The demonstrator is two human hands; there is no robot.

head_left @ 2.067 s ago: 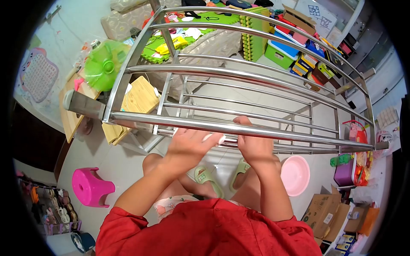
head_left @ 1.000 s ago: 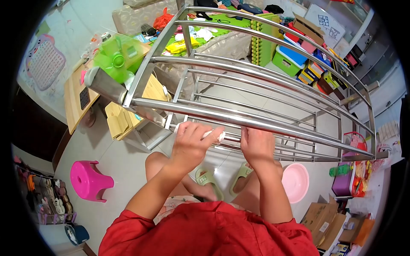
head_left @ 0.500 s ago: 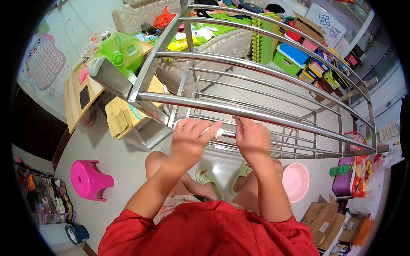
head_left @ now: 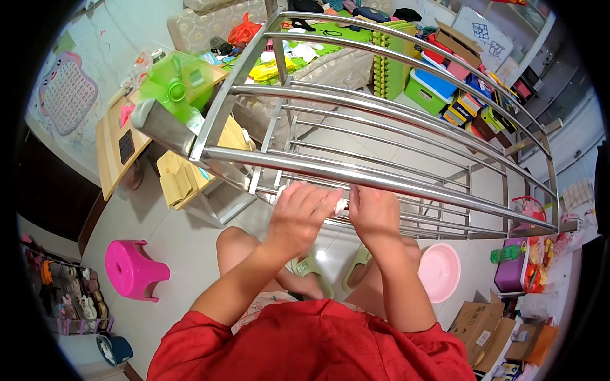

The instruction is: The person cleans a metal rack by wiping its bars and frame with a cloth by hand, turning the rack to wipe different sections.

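A stainless steel rack of curved tubes stands tilted in front of me and reaches across the view. My left hand is closed around one of its lower tubes, with a crumpled white cloth bunched under the fingers and poking out by the fingertips. Close beside it, my right hand is wrapped round the same part of the rack, just below the thick front tube. The palms and the stretch of tube inside them are hidden.
A pink stool stands on the floor at left, and a pink basin lies right of my knees. Wooden tables are beyond the rack's left end. Cardboard boxes sit at lower right, and a green bin is behind.
My left hand has slid right with the white cloth, up to my right hand. The rack's front tube has shifted slightly down, and my right hand sits a little lower.
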